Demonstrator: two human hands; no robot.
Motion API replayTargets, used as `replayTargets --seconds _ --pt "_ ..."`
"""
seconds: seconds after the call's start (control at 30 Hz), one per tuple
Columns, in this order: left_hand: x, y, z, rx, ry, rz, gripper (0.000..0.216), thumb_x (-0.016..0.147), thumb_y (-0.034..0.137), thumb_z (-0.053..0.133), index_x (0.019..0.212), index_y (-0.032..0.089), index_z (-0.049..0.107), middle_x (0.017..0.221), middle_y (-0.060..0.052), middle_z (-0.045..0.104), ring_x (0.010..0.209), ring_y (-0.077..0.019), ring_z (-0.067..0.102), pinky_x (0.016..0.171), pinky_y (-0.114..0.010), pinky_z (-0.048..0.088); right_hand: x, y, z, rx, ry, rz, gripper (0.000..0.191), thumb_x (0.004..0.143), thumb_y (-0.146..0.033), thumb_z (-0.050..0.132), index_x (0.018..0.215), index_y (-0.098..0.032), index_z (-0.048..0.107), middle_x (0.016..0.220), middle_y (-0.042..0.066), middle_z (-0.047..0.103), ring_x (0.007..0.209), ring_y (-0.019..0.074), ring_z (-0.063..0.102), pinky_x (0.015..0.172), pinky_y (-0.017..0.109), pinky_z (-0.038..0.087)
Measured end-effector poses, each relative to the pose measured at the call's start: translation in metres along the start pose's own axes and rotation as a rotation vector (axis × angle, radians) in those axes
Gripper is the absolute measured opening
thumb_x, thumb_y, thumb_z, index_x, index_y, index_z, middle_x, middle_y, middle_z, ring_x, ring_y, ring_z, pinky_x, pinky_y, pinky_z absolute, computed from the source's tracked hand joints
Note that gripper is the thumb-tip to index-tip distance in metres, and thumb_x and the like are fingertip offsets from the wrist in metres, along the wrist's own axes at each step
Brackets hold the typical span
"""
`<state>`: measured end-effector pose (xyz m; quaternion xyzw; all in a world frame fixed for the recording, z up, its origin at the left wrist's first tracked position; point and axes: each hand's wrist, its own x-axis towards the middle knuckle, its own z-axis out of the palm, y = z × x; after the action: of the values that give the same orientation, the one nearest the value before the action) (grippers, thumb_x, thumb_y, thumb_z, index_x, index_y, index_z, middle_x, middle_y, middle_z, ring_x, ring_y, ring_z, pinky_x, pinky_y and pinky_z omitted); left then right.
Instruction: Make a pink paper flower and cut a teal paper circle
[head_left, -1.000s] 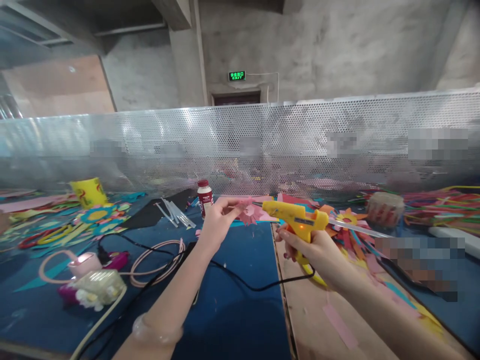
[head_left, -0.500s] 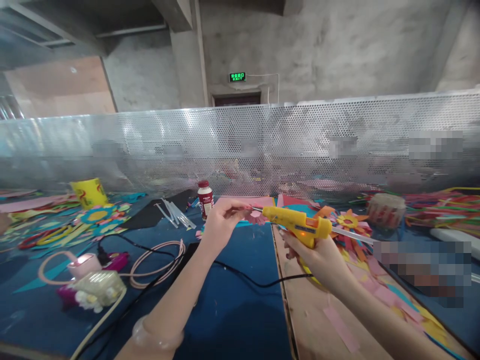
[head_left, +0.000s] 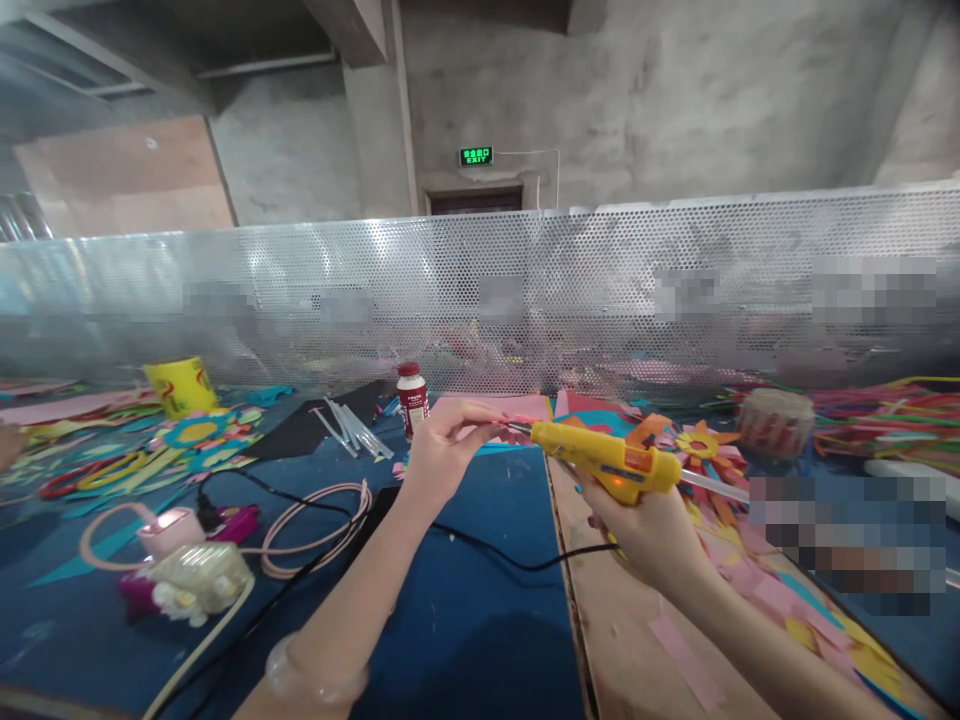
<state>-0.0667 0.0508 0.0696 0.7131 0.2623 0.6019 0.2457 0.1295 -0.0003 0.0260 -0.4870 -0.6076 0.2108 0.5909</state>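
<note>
My right hand (head_left: 637, 520) is wrapped round the handle of a yellow hot glue gun (head_left: 592, 455). A clear glue stick (head_left: 712, 486) pokes out of its back, and a small orange light glows on its side. The gun points left, its nozzle close to the fingertips of my left hand (head_left: 446, 440). Those fingers pinch a small pink paper piece (head_left: 516, 424), partly hidden by the fingers and nozzle. Whether nozzle and paper touch is hard to tell. A black cord (head_left: 510, 562) runs left from the gun across the blue table (head_left: 465, 640).
A red-capped bottle (head_left: 413, 400) stands behind my left hand, beside loose glue sticks (head_left: 349, 428). Left are a power strip with plugs (head_left: 184, 580), a coiled cable (head_left: 315, 530) and a yellow roll (head_left: 180, 387). Paper flowers (head_left: 697, 443) and scraps lie right. A perforated metal screen (head_left: 375, 290) closes the back.
The glue gun and my right hand have shifted slightly right and down. The pink paper has turned in my left fingers, showing less of its petals.
</note>
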Motion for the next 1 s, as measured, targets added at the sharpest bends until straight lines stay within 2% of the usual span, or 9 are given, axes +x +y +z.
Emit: replayTargets --seconds 0.33,0.53,0.7,0.87,1.0 --pt "0.000 -0.001 0.000 0.003 0.002 0.051 0.008 0.073 0.016 0.065 0.076 0.023 0.068 0.082 -0.001 0.068 0.079 -0.0133 0.063 0.078 -0.027 0.051 0.001 -0.001 -0.002 -0.078 0.007 -0.069 0.012 0.071 -0.028 0.053 0.072 -0.017 0.054 0.057 -0.001 0.053 0.053 0.0125 0.050 0.050 0.025 0.043" --pt "-0.001 0.000 0.000 0.042 0.014 0.038 0.007 0.073 0.019 0.065 0.078 0.022 0.069 0.080 -0.002 0.068 0.079 -0.0153 0.064 0.078 -0.030 0.051 0.001 -0.003 -0.002 -0.124 0.021 -0.082 0.013 0.070 -0.030 0.053 0.067 -0.017 0.052 0.055 -0.001 0.051 0.051 0.0126 0.050 0.048 0.024 0.042" --pt "-0.002 -0.001 0.002 0.028 0.027 0.017 0.006 0.073 0.023 0.066 0.077 0.020 0.068 0.082 -0.004 0.068 0.083 -0.0185 0.064 0.078 -0.033 0.052 -0.001 0.004 -0.001 -0.220 0.083 -0.109 0.015 0.071 -0.032 0.052 0.066 -0.018 0.051 0.054 -0.001 0.053 0.051 0.0134 0.051 0.049 0.026 0.041" --pt "-0.003 0.000 0.005 0.003 0.076 0.011 0.008 0.073 0.024 0.066 0.078 0.019 0.068 0.084 -0.005 0.068 0.081 -0.0184 0.064 0.076 -0.033 0.053 -0.003 0.009 0.001 -0.403 0.153 -0.251 0.012 0.074 -0.030 0.049 0.072 -0.019 0.055 0.062 0.001 0.055 0.059 0.0159 0.053 0.054 0.027 0.040" --pt "-0.004 0.001 0.007 0.017 0.102 0.040 0.008 0.073 0.024 0.066 0.079 0.019 0.068 0.083 -0.005 0.068 0.082 -0.0176 0.063 0.076 -0.031 0.052 -0.008 -0.004 -0.001 -0.512 0.173 -0.376 0.010 0.073 -0.024 0.049 0.064 -0.021 0.046 0.055 -0.003 0.047 0.050 0.0116 0.046 0.047 0.022 0.034"
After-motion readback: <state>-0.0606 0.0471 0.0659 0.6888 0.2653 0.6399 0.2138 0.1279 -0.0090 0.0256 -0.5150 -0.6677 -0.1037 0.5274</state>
